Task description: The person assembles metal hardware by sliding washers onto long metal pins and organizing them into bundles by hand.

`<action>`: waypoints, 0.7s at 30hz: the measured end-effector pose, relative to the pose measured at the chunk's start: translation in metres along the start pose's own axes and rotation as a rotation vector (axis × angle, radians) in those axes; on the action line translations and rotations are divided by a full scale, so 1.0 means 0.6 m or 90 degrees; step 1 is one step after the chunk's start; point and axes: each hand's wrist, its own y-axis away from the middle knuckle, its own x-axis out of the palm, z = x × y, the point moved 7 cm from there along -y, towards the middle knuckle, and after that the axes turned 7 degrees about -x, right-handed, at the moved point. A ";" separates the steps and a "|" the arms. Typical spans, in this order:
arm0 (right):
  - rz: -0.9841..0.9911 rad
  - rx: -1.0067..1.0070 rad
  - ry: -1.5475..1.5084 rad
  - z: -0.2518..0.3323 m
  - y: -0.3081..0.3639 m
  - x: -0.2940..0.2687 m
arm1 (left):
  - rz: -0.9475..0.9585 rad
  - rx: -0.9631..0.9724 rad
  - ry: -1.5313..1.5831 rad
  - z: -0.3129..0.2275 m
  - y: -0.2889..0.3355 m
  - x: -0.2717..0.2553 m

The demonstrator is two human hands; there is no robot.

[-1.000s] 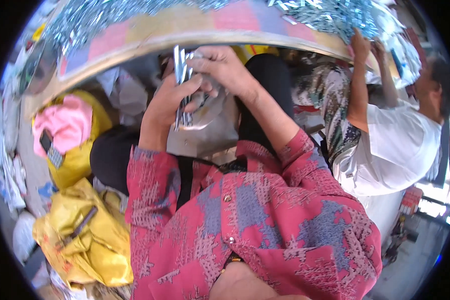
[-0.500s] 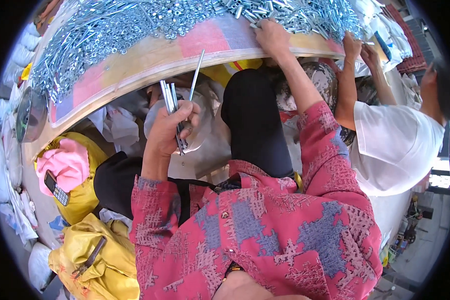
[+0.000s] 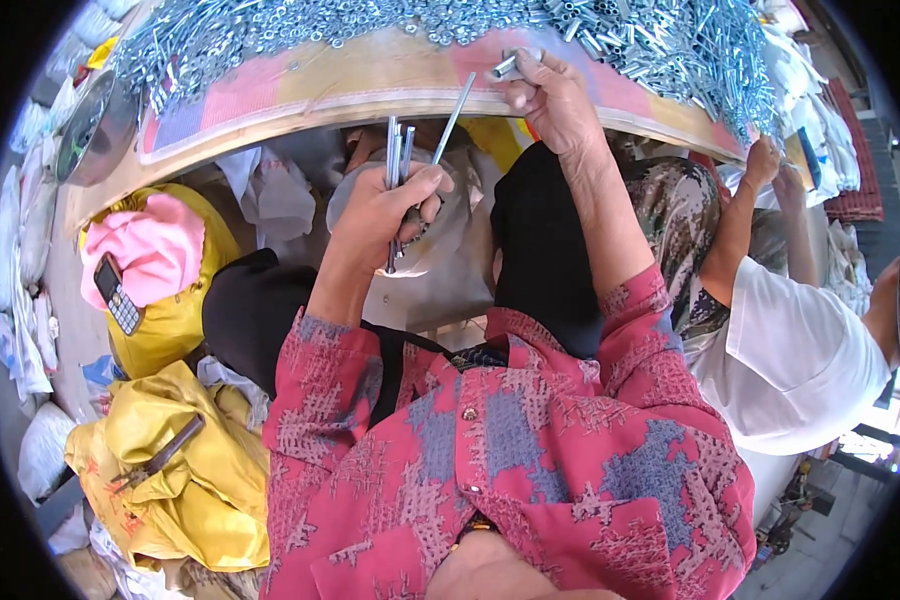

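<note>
My left hand [image 3: 382, 213] is closed round several long, thin metal bolts [image 3: 394, 150], held nearly upright in front of the table edge. One slim bolt shaft [image 3: 456, 115] leans out to the right, apart from the bunch, between thumb and fingers. Above and to the right of it, my right hand [image 3: 565, 108] pinches a short metal sleeve [image 3: 506, 66]; the fingers partly cover it, and whether there is more than one I cannot tell. The sleeve and the leaning bolt are close but apart. Loose sleeves [image 3: 595, 28] lie heaped on the table beyond.
Heaped bolts and nuts [image 3: 340, 25] cover the far part of the wooden-edged table [image 3: 260, 125]. A bowl [image 3: 95, 130] stands at its left end. At left are a phone [image 3: 117, 293] on pink cloth and yellow sacks [image 3: 205, 480]. A co-worker [image 3: 790, 360] sits at right.
My right hand has lifted off the heap with a metal sleeve and turned toward the bolts in my left hand. The whole view has shifted slightly; the left hand keeps its hold.
</note>
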 end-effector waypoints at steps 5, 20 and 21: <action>0.054 -0.032 0.113 0.005 0.007 0.030 | 0.028 -0.004 -0.034 0.001 0.004 -0.003; 0.309 0.124 0.249 -0.099 0.072 0.291 | -0.079 0.045 0.427 0.011 0.052 -0.123; 0.365 0.136 0.246 -0.087 0.066 0.320 | -0.056 0.066 0.450 0.006 0.064 -0.134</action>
